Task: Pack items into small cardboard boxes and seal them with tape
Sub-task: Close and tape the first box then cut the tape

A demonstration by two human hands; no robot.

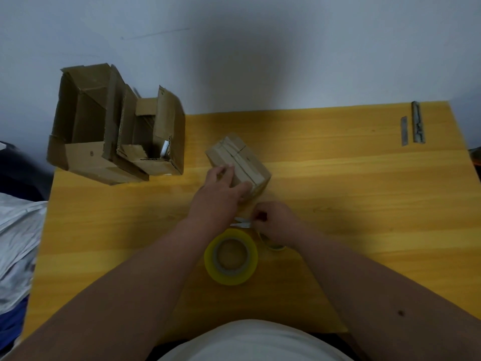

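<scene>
Near the middle of the yellow table point(338, 178): one small cardboard box point(238, 166), flaps closed, tape already running along the top seam and over the near end. Left hand point(221, 194) pressed against the near-left side of that box, fingers fairly straight, steadying it. Right hand point(276, 222) just in front of the box, fingers curled around a pair of scissors point(242, 222), blades pointing left, seemingly at the tape strip leading off the box; strip itself too blurred to confirm. Roll of yellow tape point(231, 256) flat on the table between the forearms, close to the body. So, by the look of it: this box packed and all but sealed, only the cut and smoothing of the tape end left. At the far-left corner, two larger open boxes point(114, 126), flaps up, not sealed; contents hidden apart from something pale in the right-hand one. Probably more packing to come.
</scene>
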